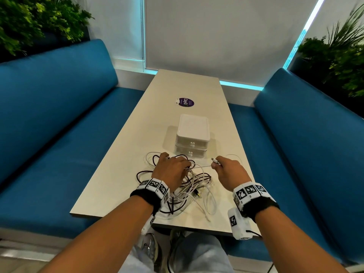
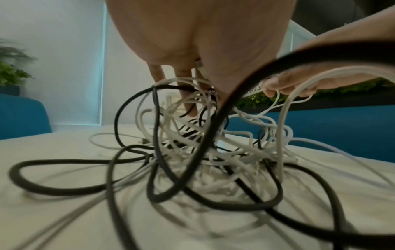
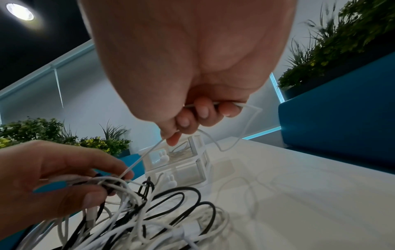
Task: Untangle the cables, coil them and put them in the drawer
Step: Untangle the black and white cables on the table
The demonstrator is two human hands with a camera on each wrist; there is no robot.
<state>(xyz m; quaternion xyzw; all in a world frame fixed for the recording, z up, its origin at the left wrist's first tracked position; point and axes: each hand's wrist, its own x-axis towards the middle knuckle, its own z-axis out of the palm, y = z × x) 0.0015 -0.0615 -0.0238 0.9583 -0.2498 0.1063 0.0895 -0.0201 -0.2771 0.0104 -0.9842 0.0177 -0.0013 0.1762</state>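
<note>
A tangle of black and white cables (image 1: 187,186) (image 2: 192,152) (image 3: 149,219) lies on the near end of the cream table (image 1: 137,134). My left hand (image 1: 173,170) (image 3: 53,177) sits on top of the heap, gripping a bunch of white and black strands. My right hand (image 1: 226,168) (image 3: 192,115) holds a thin white cable (image 1: 202,166) (image 3: 141,160) near its plug, stretched taut leftward to the left hand. Just beyond the hands stands a small white two-drawer box (image 1: 192,138) (image 3: 181,160) with both drawers closed.
A round purple sticker (image 1: 185,102) lies farther along the table. Blue benches (image 1: 59,115) (image 1: 305,134) run along both sides. Plants stand behind them at the left (image 1: 29,22) and right (image 1: 338,56).
</note>
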